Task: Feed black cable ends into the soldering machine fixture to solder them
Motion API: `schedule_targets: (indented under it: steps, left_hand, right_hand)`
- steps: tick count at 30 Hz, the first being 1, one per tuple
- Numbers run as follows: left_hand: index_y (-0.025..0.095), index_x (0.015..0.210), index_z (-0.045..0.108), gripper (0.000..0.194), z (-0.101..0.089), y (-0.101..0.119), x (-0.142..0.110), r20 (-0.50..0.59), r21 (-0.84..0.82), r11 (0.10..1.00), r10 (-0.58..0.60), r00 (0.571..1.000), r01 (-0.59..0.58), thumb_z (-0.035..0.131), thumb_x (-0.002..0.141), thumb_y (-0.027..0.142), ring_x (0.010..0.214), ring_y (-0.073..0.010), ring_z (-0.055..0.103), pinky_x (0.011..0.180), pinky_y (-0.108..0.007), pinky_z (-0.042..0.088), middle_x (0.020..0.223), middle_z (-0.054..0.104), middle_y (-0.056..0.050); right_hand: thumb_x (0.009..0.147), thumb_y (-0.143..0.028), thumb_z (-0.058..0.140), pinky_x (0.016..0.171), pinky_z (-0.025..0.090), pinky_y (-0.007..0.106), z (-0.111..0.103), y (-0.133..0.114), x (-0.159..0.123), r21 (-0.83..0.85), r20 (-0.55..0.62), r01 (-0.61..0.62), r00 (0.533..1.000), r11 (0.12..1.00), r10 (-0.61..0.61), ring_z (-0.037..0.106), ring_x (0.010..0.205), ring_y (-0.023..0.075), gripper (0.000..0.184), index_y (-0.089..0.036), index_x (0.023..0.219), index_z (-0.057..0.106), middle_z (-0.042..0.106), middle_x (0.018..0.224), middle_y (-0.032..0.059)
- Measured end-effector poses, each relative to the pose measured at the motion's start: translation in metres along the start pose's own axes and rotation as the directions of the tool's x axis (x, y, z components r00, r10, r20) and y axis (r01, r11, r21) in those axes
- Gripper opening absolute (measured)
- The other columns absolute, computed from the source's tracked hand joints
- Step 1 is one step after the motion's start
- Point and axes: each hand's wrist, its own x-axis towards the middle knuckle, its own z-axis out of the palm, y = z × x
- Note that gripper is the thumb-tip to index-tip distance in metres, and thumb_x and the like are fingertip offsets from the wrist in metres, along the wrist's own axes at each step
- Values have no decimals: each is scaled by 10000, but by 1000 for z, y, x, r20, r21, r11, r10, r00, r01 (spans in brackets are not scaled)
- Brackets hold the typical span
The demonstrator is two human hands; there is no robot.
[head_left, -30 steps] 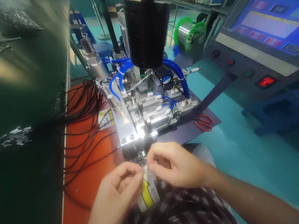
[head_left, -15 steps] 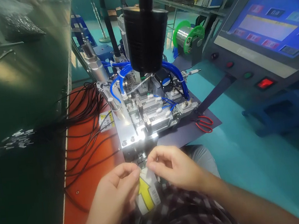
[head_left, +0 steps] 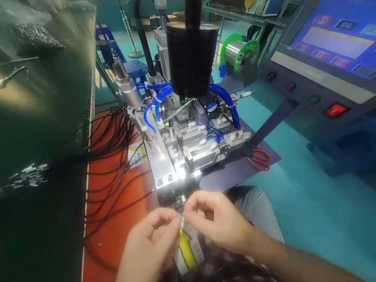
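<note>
My left hand (head_left: 160,237) and my right hand (head_left: 213,217) are both closed in a pinch, fingertips almost touching, in front of the machine (head_left: 189,150). Something thin and pale shows between the fingertips; it is too small to name. Just beyond them is the machine's small metal front fixture (head_left: 180,200), below a brightly lit block. Beneath my hands lies a white label (head_left: 197,253) with a yellow arrow (head_left: 186,249).
Black cables (head_left: 111,154) with bundled metal ends (head_left: 31,175) run from the dark table (head_left: 23,241) across the orange board (head_left: 116,230). Red-handled pliers (head_left: 260,159) lie right of the machine. A black funnel-like hood (head_left: 192,59) hangs above; a control screen (head_left: 341,28) stands right.
My fingertips have come closer together, and both hands sit slightly lower against the machine's front. The whole view has shifted a little, with the scene moving right and down.
</note>
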Motion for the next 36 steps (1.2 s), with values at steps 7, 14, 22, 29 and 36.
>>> schedule_targets:
  steps: [7, 14, 22, 29, 36]
  left_hand:
    - [215, 770, 553, 422, -1, 0, -3, 12, -25, 999, -30, 999, 30, 732, 725, 595, 457, -69, 260, 450, -194, 218, 478, 345, 101]
    - [227, 744, 504, 472, 6, 10, -4, 54, -140, 988, -54, 997, 61, 736, 684, 635, 465, -73, 219, 449, -198, 212, 460, 332, 104]
    - [226, 778, 521, 450, 1, 5, -2, 14, -69, 995, -71, 997, 72, 779, 677, 581, 467, -67, 213, 458, -195, 199, 475, 292, 118]
    - [214, 770, 569, 426, 2, 4, -2, -3, -102, 994, -51, 999, 50, 768, 695, 582, 483, -74, 295, 458, -196, 235, 510, 399, 84]
    - [223, 830, 546, 438, 2, 2, -2, -5, -117, 992, -40, 999, 39, 703, 758, 625, 469, -70, 278, 456, -187, 266, 510, 342, 100]
  right_hand:
    - [861, -244, 579, 592, 389, 254, 6, 5, -3, 34, -16, 56, 998, 998, -55, 458, 606, 114, 115, -177, 767, 586, 527, 668, -26]
    - [842, -252, 580, 593, 375, 246, 14, 4, -2, 141, -28, -2, 1000, 990, 6, 433, 608, 110, 107, -177, 769, 560, 488, 652, -40]
    - [838, -171, 557, 574, 373, 254, 8, 0, -4, -104, -64, 155, 985, 983, -162, 458, 575, 110, 113, -185, 726, 556, 495, 647, -41]
    - [846, -164, 545, 565, 381, 250, 9, -1, -6, -173, -66, 176, 980, 969, -190, 486, 577, 115, 116, -188, 733, 550, 490, 644, -41]
    - [866, -220, 560, 581, 385, 255, 8, 4, -2, -66, -92, 110, 989, 992, -116, 468, 587, 114, 111, -180, 764, 576, 514, 661, -32]
